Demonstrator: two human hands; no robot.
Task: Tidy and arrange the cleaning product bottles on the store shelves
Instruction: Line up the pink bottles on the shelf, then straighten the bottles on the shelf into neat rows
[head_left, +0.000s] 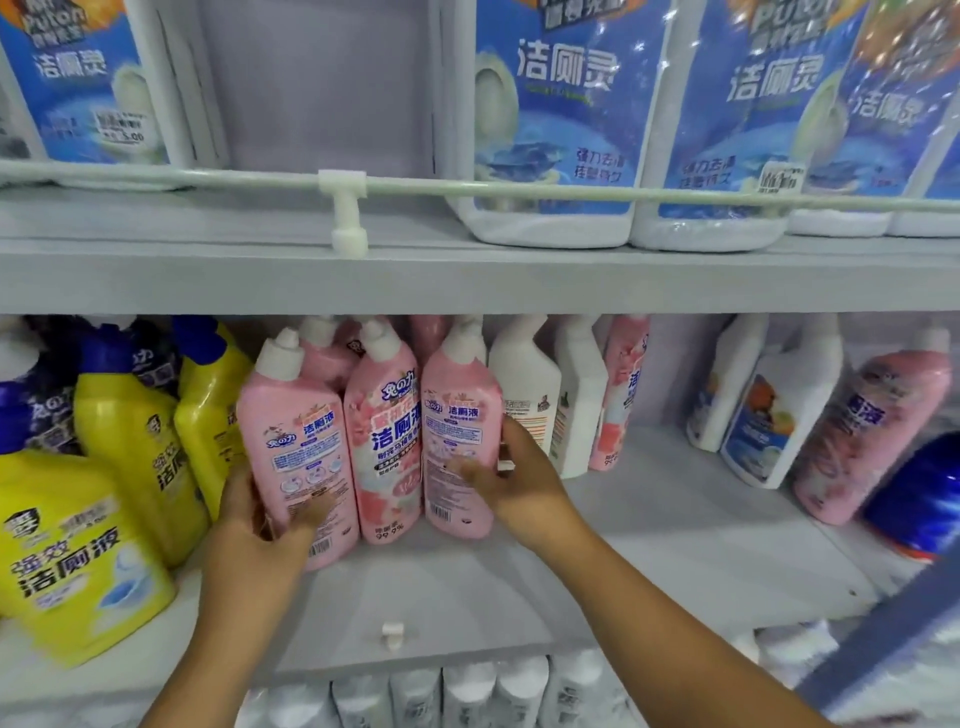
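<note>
Middle shelf (675, 545), pink toilet-cleaner row: three front bottles, upright, touching side to side, with more pink and white bottles behind. Left hand (265, 514) grips the left pink bottle (296, 447) low on its body, thumb across the label, fingers round its left side. Right hand (511, 475) holds the right pink bottle (460, 436) at its right flank, thumb on the front. The middle pink bottle (384, 441) stands untouched between them. Step in hand, judged: squaring this trio. Advice: press both outer bottles inward evenly, keep bases flat, turn labels forward and align fronts. Yellow bottles (130, 441) stand just left; the leaning bottles (779, 415) at far right await straightening.
</note>
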